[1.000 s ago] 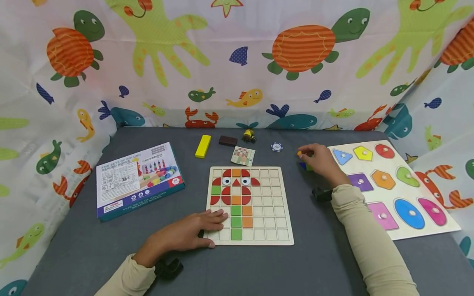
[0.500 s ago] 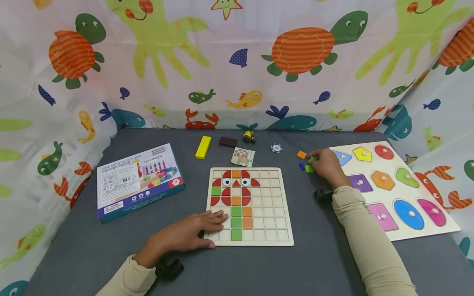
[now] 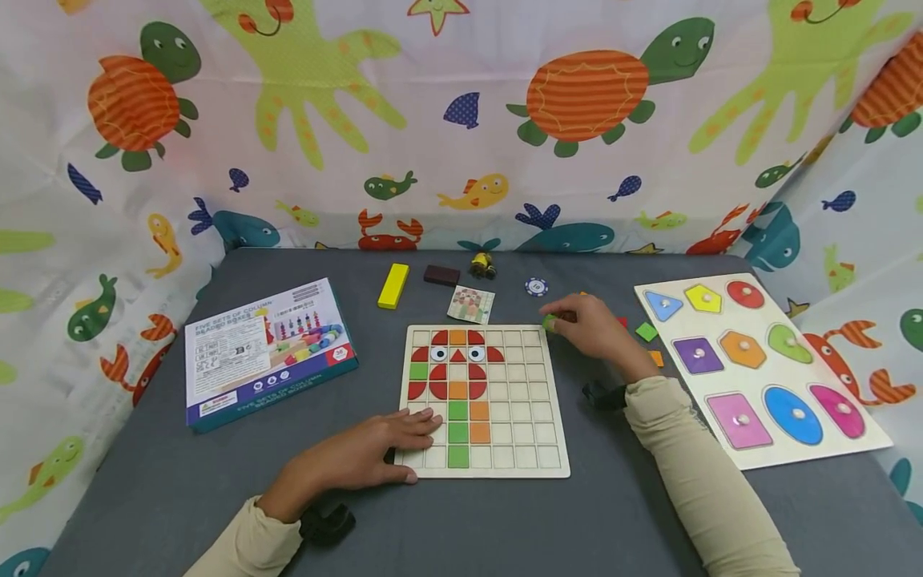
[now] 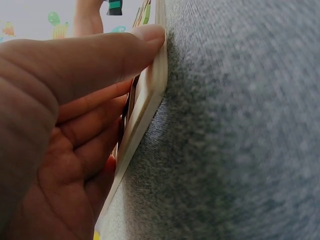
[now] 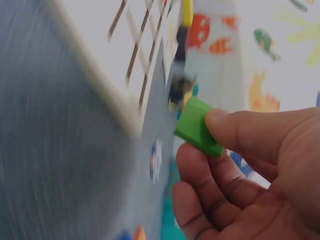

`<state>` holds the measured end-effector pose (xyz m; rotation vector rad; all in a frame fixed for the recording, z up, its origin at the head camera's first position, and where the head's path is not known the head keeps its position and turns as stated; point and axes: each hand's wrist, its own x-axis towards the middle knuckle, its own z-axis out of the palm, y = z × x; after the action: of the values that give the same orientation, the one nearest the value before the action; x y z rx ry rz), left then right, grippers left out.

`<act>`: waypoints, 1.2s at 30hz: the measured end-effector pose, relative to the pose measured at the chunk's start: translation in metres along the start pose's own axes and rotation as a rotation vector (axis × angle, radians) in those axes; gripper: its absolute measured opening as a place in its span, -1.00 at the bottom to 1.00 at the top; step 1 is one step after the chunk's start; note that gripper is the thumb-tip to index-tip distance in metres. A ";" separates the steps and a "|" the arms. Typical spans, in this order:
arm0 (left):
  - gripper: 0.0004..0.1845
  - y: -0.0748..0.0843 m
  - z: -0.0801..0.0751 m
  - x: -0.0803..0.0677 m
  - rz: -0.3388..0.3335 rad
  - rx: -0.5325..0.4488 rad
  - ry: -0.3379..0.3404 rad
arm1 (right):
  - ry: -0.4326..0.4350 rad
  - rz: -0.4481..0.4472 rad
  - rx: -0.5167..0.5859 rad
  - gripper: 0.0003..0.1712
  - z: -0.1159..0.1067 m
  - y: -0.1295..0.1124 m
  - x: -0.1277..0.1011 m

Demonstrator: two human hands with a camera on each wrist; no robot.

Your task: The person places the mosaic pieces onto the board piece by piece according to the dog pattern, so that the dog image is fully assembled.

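A wooden grid board (image 3: pixel 530 457) lies in the middle of the grey table, with red, green and orange tiles set into its left columns. My left hand (image 3: pixel 375 450) rests flat on the board's near left corner, fingers straight; in the left wrist view the fingers (image 4: pixel 90 55) press on the board's edge (image 4: pixel 150 95). My right hand (image 3: pixel 587 324) hovers by the board's far right corner and pinches a small green tile (image 3: pixel 550 322), seen close in the right wrist view as the green tile (image 5: pixel 197 127) between thumb and finger. Loose green tile (image 3: pixel 646 331) and orange tile (image 3: pixel 655 358) lie behind the hand.
A shape puzzle board (image 3: pixel 764 365) with knobbed pieces lies at the right. A toy box (image 3: pixel 267 349) sits at the left. Along the back are a yellow block (image 3: pixel 393 285), a brown block (image 3: pixel 441 275), a small card (image 3: pixel 472 304), a poker chip (image 3: pixel 536 286) and a small toy (image 3: pixel 482 264).
My right hand has picked a green tile from the loose pile by the shape puzzle and carried it left toward the grid board's far right corner. The left hand has stayed put.
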<state>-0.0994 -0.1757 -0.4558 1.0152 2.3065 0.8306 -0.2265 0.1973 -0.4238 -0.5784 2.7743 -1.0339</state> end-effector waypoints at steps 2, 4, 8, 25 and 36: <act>-0.38 0.000 0.000 0.000 -0.003 -0.003 -0.002 | -0.044 -0.026 0.029 -0.71 0.009 -0.009 0.002; -0.38 0.000 0.001 0.000 -0.004 -0.004 0.000 | -0.081 -0.050 0.049 -0.72 0.019 -0.016 0.004; -0.39 0.000 0.001 0.001 0.010 0.002 -0.003 | -0.129 -0.090 0.064 -0.76 0.034 -0.028 0.005; -0.39 0.000 0.001 0.000 0.010 0.006 0.001 | -0.270 -0.111 0.041 -0.84 0.061 -0.042 0.009; -0.39 0.000 0.000 0.000 0.018 0.015 0.010 | -0.144 -0.036 0.007 -0.79 0.036 -0.024 0.006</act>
<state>-0.0992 -0.1752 -0.4558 1.0421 2.3185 0.8291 -0.2162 0.1563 -0.4347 -0.6769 2.6436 -0.9672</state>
